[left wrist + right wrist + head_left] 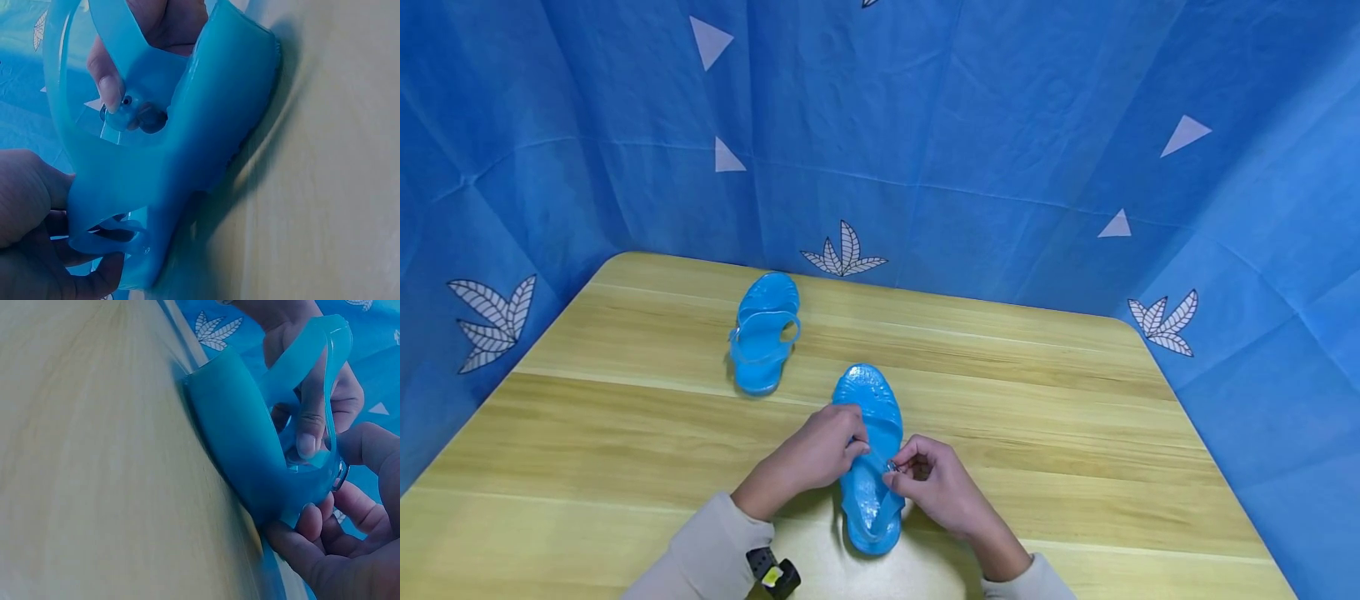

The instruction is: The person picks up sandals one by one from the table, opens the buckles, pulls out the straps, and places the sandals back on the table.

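A shiny blue jelly sandal lies sole-down on the table, its toe pointing away from me. My left hand pinches its front strap on the left side, as the left wrist view shows with the strap between thumb and fingers. On the other side, my right hand pinches the small metal buckle at the strap's edge. Right fingers curl under the strap in the right wrist view. The heel strap loops behind, and how the buckle is fastened cannot be made out.
A second blue sandal stands farther back to the left. The wood-grain table has blue cloth with leaf and triangle prints hanging behind it and at both sides. A dark band sits on the left sleeve.
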